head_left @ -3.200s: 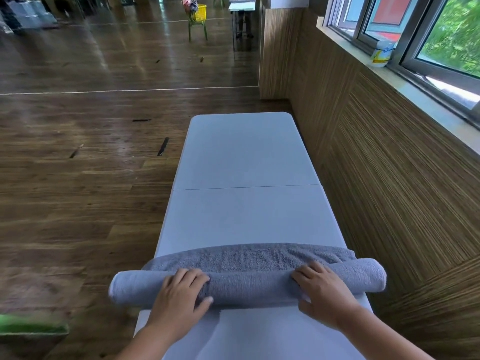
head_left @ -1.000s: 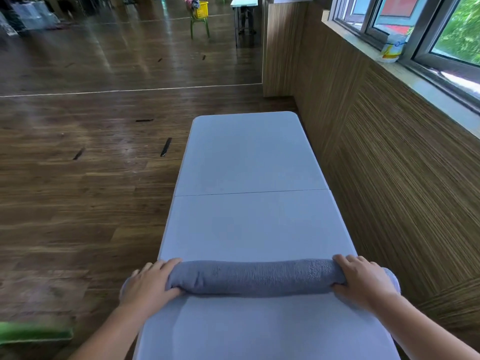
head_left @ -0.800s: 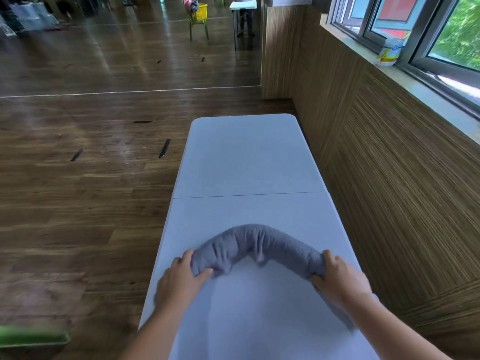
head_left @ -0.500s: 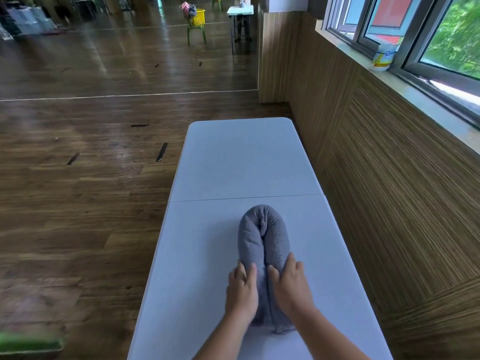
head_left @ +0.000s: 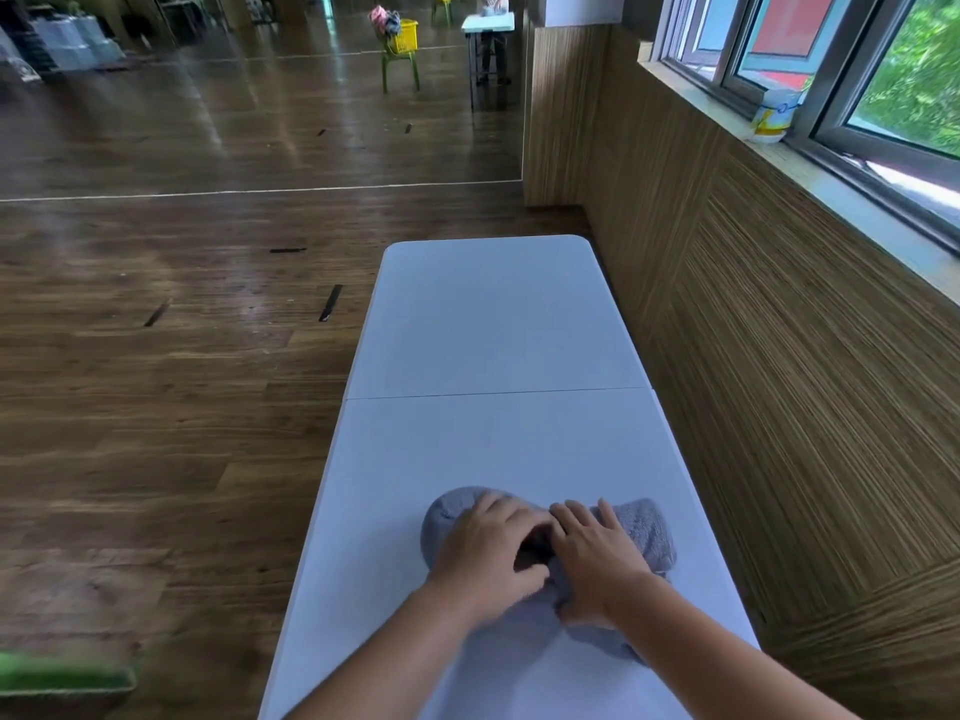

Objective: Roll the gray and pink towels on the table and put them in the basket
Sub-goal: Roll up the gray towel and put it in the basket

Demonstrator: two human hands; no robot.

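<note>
One gray towel (head_left: 644, 527) now bunched crosswise — two hands (head_left: 540, 558) clutching it on table (head_left: 493, 330).

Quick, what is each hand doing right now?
Left hand: closed on the gray towel.
Right hand: pressed on the same towel; grip cannot be told.

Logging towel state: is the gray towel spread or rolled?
Rolled and bunched: the towel is a compact bundle under both hands, no flat part showing.

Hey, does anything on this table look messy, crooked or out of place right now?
Nothing stands out. The gray towel sits bundled under the left hand and right hand on the white table. No pink towel shows there.
</note>
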